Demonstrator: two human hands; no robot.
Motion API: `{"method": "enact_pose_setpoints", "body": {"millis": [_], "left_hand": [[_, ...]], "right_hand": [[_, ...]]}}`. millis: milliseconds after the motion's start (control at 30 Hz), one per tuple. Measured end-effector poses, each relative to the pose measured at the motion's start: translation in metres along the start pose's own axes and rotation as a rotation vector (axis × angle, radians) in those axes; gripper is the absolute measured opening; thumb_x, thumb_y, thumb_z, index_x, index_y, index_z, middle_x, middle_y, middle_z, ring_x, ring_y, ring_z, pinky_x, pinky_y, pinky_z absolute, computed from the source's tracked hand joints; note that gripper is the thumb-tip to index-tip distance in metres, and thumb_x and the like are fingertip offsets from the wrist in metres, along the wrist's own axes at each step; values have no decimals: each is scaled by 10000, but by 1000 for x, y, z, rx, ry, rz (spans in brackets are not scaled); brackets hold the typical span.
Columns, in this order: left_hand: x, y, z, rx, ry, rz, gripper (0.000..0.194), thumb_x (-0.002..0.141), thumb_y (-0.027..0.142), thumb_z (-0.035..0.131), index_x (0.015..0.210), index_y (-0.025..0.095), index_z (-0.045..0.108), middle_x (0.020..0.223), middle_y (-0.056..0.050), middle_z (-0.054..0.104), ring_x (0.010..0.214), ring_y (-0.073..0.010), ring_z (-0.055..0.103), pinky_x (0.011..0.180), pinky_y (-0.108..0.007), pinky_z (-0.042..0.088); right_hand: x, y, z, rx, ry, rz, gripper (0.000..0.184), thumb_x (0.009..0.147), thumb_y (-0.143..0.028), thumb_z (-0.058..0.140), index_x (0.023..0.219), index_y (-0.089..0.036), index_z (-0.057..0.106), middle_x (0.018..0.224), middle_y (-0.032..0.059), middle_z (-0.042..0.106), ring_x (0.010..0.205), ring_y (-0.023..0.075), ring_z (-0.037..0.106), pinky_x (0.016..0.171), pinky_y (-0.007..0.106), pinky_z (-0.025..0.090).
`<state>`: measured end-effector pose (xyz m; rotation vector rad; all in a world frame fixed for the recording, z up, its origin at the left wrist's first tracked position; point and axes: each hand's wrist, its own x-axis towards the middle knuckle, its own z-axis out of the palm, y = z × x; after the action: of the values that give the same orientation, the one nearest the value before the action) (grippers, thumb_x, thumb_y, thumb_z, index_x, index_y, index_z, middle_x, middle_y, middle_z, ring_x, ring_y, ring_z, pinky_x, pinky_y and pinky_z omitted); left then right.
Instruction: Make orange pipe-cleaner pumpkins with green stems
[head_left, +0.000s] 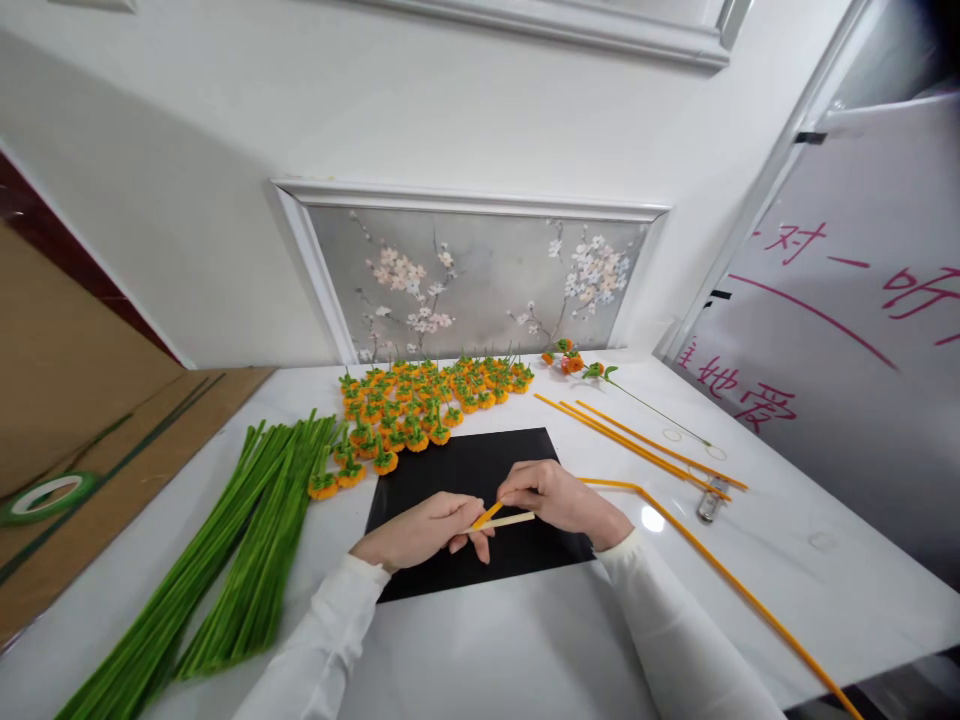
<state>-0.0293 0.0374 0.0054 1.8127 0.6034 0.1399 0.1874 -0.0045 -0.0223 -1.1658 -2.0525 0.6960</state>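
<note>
- Here, the left hand (431, 530) holds a pale stick (512, 521) and the tip of a long orange stem (705, 555), thumb and forefinger nearly together, the lower fingers a little apart.
- The right hand (551, 495) pinches the same orange stem narrowly with its fingertips; the stem bends beyond this hand and slants to the lower right.
- Both hands are above a black mat (450, 470) on the white table (510, 660).
- Behind the mat and to its left stand many orange flower heads (397, 400) with green tops.
- Fuzzy green stems (225, 550) lie bundled at left.
- At right, loose orange stems (622, 435) reach a metal clip (709, 502), near a flower sprig (571, 362).
</note>
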Motion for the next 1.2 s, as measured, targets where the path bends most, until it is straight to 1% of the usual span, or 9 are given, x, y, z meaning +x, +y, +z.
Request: {"method": "enact_pose_setpoints", "body": {"millis": [233, 433, 533, 600, 667, 833, 967, 1067, 1200], "left_hand": [[1, -5, -1, -1, 16, -4, 278, 840, 376, 526, 845, 131, 657, 730, -27, 657, 547, -88, 385, 524, -220, 276], [5, -7, 7, -116, 158, -16, 183, 765, 298, 623, 856, 152, 561, 707, -6, 657, 574, -93, 464, 545, -216, 306], [8, -8, 13, -149, 231, 2, 236, 768, 281, 623, 910, 190, 458, 690, 15, 663, 527, -81, 421, 509, -208, 285], [9, -8, 15, -172, 264, 36, 241, 782, 280, 610, 891, 200, 411, 695, 14, 671, 516, -75, 404, 507, -207, 283], [11, -8, 15, -199, 290, 62, 239, 791, 291, 602, 858, 201, 391, 698, 6, 677, 508, -70, 398, 508, -207, 279], [13, -9, 15, -194, 319, 33, 239, 778, 345, 612, 817, 180, 443, 719, -27, 687, 500, -76, 438, 501, -210, 299], [11, -4, 16, -21, 404, 36, 246, 797, 391, 569, 737, 153, 555, 637, -5, 622, 507, -94, 454, 509, -223, 333], [8, 4, 15, 73, 502, 113, 286, 826, 384, 524, 659, 157, 573, 623, 1, 569, 604, -122, 495, 583, -233, 375], [6, 10, 16, 4, 468, 120, 226, 846, 356, 505, 753, 161, 572, 686, -7, 602, 627, -124, 523, 583, -228, 380]], "right_hand": [[1, -6, 5, 37, 33, -12, 186, 866, -126, 504, 817, -171, 677, 806, 24, 635, 721, 122, 585, 670, 221, 427], [3, -9, 10, 50, 61, 18, 210, 846, -94, 464, 818, -176, 655, 778, 8, 630, 694, 117, 556, 645, 224, 410], [3, -6, 12, 145, 89, 35, 194, 884, -161, 456, 846, -176, 646, 796, 10, 631, 716, 118, 552, 672, 232, 421], [3, -4, 13, 282, 93, 47, 150, 882, -229, 503, 959, -181, 622, 866, 22, 632, 764, 128, 567, 708, 247, 445], [3, -3, 13, 437, 77, 38, 229, 846, -294, 584, 1048, -186, 588, 945, 39, 621, 816, 141, 582, 747, 273, 466], [7, -2, 18, 572, 180, -25, 215, 801, -391, 650, 849, -181, 661, 966, 67, 613, 965, 186, 575, 871, 339, 454], [10, -2, 24, 562, 235, 16, 268, 784, -441, 649, 772, -174, 649, 865, 52, 609, 847, 170, 581, 777, 313, 475], [11, 1, 27, 596, 257, 65, 285, 769, -454, 651, 844, -184, 603, 806, 16, 593, 706, 130, 559, 666, 272, 471], [12, 6, 31, 562, 329, 129, 227, 814, -405, 580, 861, -186, 546, 694, -22, 561, 506, 78, 444, 487, 211, 390]]}}
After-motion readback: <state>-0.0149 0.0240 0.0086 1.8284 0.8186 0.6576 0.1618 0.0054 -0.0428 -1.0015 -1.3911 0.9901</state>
